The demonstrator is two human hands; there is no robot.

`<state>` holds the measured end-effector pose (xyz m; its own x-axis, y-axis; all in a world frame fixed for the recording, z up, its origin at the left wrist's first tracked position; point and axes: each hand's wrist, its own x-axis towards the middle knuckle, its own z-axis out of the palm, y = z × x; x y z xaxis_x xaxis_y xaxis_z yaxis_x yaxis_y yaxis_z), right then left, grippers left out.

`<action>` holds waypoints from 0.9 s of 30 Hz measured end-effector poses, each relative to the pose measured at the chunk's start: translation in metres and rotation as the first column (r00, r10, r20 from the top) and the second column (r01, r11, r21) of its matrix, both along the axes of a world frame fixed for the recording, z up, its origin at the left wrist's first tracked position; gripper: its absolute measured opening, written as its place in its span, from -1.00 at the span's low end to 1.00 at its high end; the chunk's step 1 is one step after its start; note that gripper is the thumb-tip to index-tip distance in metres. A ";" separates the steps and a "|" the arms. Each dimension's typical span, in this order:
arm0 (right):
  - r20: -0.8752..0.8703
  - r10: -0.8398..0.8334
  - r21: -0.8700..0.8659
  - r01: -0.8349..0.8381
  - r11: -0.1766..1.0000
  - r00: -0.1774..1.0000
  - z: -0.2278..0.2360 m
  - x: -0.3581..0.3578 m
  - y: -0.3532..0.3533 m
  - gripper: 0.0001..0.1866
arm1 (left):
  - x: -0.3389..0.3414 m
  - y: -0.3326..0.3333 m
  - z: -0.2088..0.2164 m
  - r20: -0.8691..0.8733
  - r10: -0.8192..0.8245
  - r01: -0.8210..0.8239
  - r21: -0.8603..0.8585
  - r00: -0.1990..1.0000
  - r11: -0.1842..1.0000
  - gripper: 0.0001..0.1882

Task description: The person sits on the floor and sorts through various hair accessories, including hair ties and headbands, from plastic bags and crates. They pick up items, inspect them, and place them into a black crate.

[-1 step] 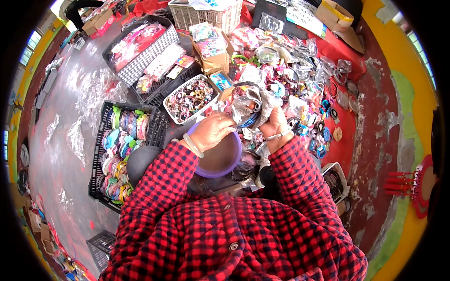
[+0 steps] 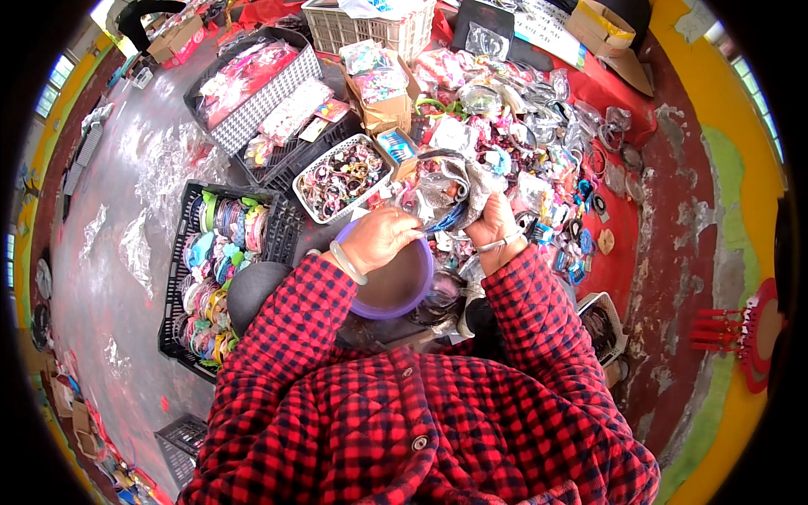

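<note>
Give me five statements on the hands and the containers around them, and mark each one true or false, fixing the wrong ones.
1. The right hand holds a grey fabric piece. True.
2. The left hand is inside the black crate. False: it is up near the grey fabric piece, with the crate off to the left.
3. The round basin is green. False: it is purple.
4. The white basket holds many small, colourful items. True.
5. Each wrist wears a pale bracelet, one on the left and one on the right. True.
</note>
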<state>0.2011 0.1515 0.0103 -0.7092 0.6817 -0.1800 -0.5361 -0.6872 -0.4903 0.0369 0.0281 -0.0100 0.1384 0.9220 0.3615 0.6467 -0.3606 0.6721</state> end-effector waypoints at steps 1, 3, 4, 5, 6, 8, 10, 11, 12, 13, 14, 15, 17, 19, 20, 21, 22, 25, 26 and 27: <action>0.025 -0.014 -0.022 0.014 1.000 1.000 0.000 0.000 0.000 -0.70 | 0.002 -0.001 0.003 -0.014 -0.015 0.015 0.005 1.000 1.000 -0.85; 0.052 -0.055 -0.018 0.056 0.998 0.997 -0.007 -0.001 0.002 -0.71 | 0.006 -0.003 0.008 -0.017 -0.030 0.031 0.034 0.999 0.999 -0.86; 0.044 -0.060 -0.034 0.061 0.998 0.997 -0.008 -0.001 0.002 -0.70 | 0.009 -0.003 0.010 -0.005 -0.030 0.030 0.059 1.000 0.998 -0.86; 0.035 -0.060 -0.051 0.061 0.997 0.998 -0.008 -0.005 -0.001 -0.70 | 0.010 -0.004 0.010 0.005 -0.025 0.024 0.083 1.000 0.996 -0.87; 0.026 -0.059 -0.069 0.061 0.996 0.998 -0.006 -0.008 -0.005 -0.70 | 0.012 -0.006 0.008 0.036 -0.009 0.006 0.081 0.999 0.997 -0.87; -0.005 -0.037 -0.041 0.036 0.999 0.999 0.001 -0.010 -0.009 -0.69 | 0.016 -0.008 0.002 0.100 0.019 -0.027 0.076 0.995 0.997 -0.88; -0.005 -0.039 -0.054 0.038 0.998 0.999 0.005 -0.011 -0.011 -0.69 | 0.017 -0.009 -0.002 0.122 0.056 -0.065 0.064 0.991 0.996 -0.87; 0.003 -0.041 -0.058 0.042 0.997 0.999 0.008 -0.011 -0.012 -0.69 | 0.018 -0.009 -0.003 0.134 0.074 -0.082 0.058 0.988 0.995 -0.87; 0.012 -0.044 -0.062 0.044 0.997 0.999 0.009 -0.010 -0.013 -0.70 | 0.019 -0.008 -0.001 0.142 0.078 -0.089 0.072 0.987 0.993 -0.87; 0.020 -0.045 -0.067 0.047 0.997 0.999 0.010 -0.010 -0.014 -0.71 | 0.019 -0.008 0.002 0.151 0.083 -0.096 0.085 0.985 0.992 -0.86; 0.018 -0.025 -0.076 0.026 0.997 1.000 0.007 -0.012 -0.014 -0.72 | 0.019 -0.007 0.005 0.158 0.087 -0.103 0.099 0.984 0.990 -0.86; 0.016 -0.004 -0.084 0.006 0.996 1.000 0.001 -0.014 -0.014 -0.74 | 0.018 -0.006 0.005 0.171 0.105 -0.115 0.049 0.980 0.992 -0.86; 0.080 0.030 -0.026 -0.028 0.999 0.996 0.002 -0.018 -0.022 -0.80 | 0.012 -0.007 0.005 0.194 0.148 -0.140 -0.054 0.970 0.989 -0.85; 0.041 -0.001 -0.109 0.006 0.994 0.999 0.001 -0.025 -0.038 -0.83 | 0.011 -0.006 -0.003 0.247 0.203 -0.169 -0.152 0.948 0.974 -0.85; 0.038 0.010 -0.055 -0.008 0.998 0.999 -0.008 -0.028 -0.040 -0.83 | 0.012 -0.006 -0.006 0.271 0.231 -0.180 -0.201 0.934 0.963 -0.85; 0.069 -0.037 0.026 0.036 0.999 0.997 -0.008 -0.027 -0.049 -0.83 | 0.013 -0.005 -0.007 0.349 0.238 -0.175 -0.201 0.906 0.964 -0.85; 0.026 0.005 0.113 -0.008 0.994 1.000 -0.019 -0.026 -0.050 -0.82 | 0.015 -0.004 -0.007 0.426 0.242 -0.170 -0.200 0.872 0.965 -0.85; 0.180 -0.061 0.111 0.042 0.993 0.982 -0.015 -0.031 -0.055 -0.81 | 0.014 -0.004 -0.006 0.493 0.243 -0.145 -0.228 0.836 0.963 -0.83; 0.175 -0.032 0.121 0.011 0.993 0.984 -0.014 -0.029 -0.051 -0.80 | 0.013 -0.004 -0.004 0.490 0.240 -0.133 -0.243 0.838 0.961 -0.82; 0.171 -0.002 0.130 -0.020 0.991 0.985 -0.012 -0.028 -0.049 -0.78 | 0.011 -0.005 0.000 0.460 0.215 -0.096 -0.269 0.862 0.958 -0.82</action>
